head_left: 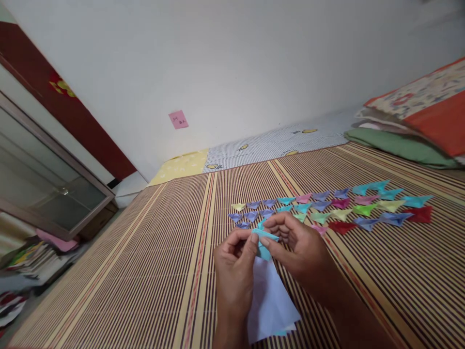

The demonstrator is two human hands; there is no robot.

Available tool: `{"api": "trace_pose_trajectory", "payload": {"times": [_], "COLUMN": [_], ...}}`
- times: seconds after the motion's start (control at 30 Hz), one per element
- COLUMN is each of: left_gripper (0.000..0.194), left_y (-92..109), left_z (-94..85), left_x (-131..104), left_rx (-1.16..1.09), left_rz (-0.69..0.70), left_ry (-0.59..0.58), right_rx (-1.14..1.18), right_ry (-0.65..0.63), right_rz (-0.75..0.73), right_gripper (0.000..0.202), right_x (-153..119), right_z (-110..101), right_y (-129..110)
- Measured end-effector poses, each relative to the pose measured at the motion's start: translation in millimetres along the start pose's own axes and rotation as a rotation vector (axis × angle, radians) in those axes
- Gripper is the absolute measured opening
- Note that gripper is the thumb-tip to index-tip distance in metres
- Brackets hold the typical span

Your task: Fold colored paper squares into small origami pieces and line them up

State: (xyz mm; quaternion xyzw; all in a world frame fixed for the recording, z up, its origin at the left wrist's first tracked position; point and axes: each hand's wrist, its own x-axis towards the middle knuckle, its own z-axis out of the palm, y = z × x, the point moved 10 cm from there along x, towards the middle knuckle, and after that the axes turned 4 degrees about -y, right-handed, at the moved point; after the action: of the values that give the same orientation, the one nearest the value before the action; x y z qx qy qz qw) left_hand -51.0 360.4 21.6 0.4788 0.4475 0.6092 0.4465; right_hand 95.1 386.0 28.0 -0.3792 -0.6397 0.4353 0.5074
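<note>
Left hand (234, 264) and right hand (303, 247) pinched blue paper (265, 235), folded papers (365, 209) lined the mat (145, 266) toward its far edge

Folded paper pieces (365, 209) in rows, right of centre: about 30, some hidden. Cyan piece (264, 234) in hand: 1. Hands: 2, left hand (234, 265), right hand (304, 246). Pink wall note (178, 119), upper left: 1. Paper stack (271, 298), lower centre: 1, sheets uncountable.

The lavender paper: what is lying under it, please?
A pale edge and a turquoise edge show beneath the lavender paper, by its near edge. The rest underneath is covered.
</note>
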Motion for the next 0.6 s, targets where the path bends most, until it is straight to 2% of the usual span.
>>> {"api": "trace_pose_trajectory", "payload": {"times": [0.13, 0.4, 0.6], "left_gripper": [0.019, 0.017, 0.021], "left_y": [1.8, 6.6, 4.8], "left_z": [-8.2, -4.8, -8.1], "left_x": [-0.3, 0.1, -0.9], "left_rx": [0.023, 0.111, 0.139], "left_rz": [0.024, 0.081, 0.057], "left_ry": [0.084, 0.071, 0.104], "right_rx": [-0.018, -0.080, -0.186], "right_ry": [-0.098, -0.106, -0.168], "right_rz": [0.065, 0.002, -0.029], "right_gripper": [0.024, 0.031, 0.027], "right_x": [0.2, 1.7, -1.4], "right_z": [6.0, 5.7, 14.4], "right_y": [3.9, -1.2, -11.2]}}
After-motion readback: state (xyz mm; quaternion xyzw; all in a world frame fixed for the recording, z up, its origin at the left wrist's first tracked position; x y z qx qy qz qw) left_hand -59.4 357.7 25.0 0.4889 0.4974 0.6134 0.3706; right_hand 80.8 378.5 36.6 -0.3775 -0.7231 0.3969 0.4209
